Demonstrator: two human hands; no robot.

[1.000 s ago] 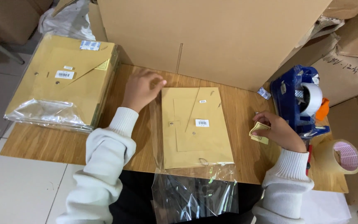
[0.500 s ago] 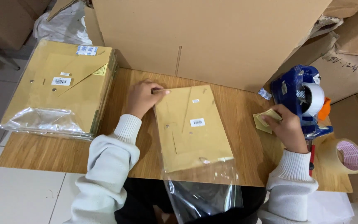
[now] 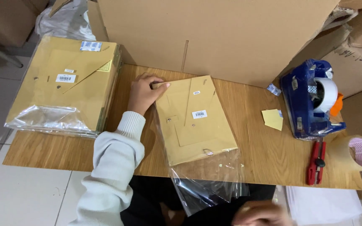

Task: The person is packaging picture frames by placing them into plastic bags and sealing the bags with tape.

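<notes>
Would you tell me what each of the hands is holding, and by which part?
The left hand pinches the brown envelope by its top left corner; the blurred right hand appears empty.

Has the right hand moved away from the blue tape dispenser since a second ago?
Yes. The right hand has left the tape dispenser and now sits blurred at the table's near edge, below the clear bag.

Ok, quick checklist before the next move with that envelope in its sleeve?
1. Left hand on envelope: ok, fingers pinch its top left corner.
2. Right hand free: cannot tell, blurred at the bottom edge, off the table.
3. Envelope inside plastic sleeve: ok, the open end hangs over the table edge.
4. Envelope square to the table: not ok, tilted.
5. Tape dispenser at the right: ok, upright.
6. Red cutter clear of the sleeve: ok.
</notes>
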